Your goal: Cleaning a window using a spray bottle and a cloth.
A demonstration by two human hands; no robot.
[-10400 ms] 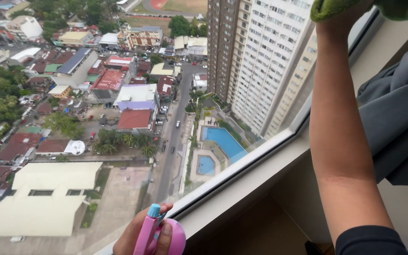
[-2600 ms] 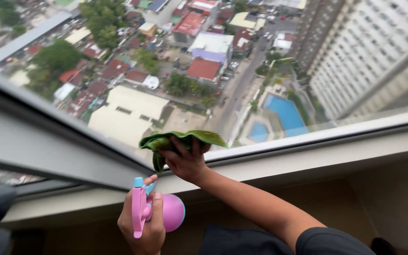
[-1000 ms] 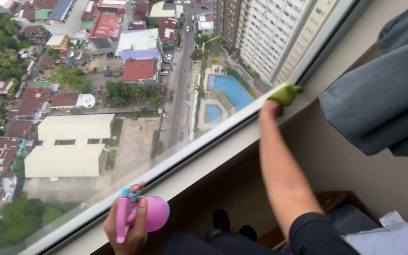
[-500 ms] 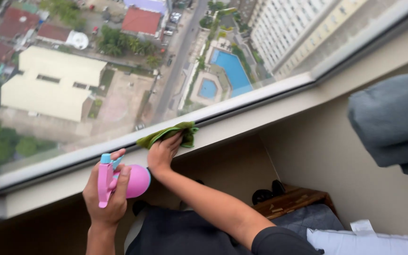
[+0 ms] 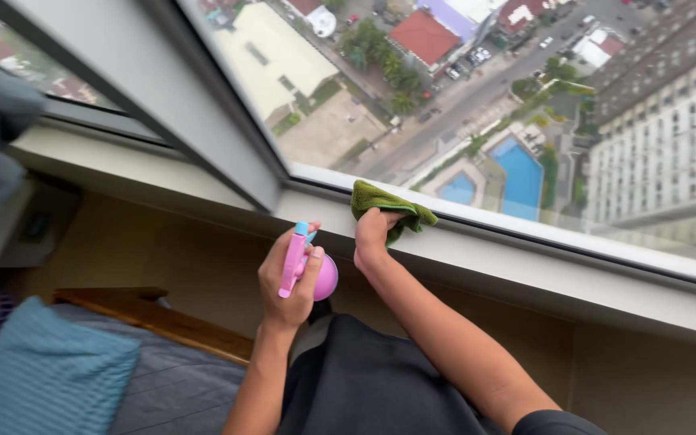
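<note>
Right hand (image 5: 374,234) was bunched around a green cloth (image 5: 388,208), pressing it on the window ledge (image 5: 525,266) right by the glass. Left hand (image 5: 287,278) gripped a pink spray bottle (image 5: 306,270) just beside it, off the ledge.

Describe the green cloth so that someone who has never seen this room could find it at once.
Start at the big window that looks down on a street and a blue pool, then drop to the pale sill under its lower frame. The green cloth lies bunched there, pressed down by the right hand. It is the only green thing indoors; the left hand beside it holds a pink spray bottle.
</note>
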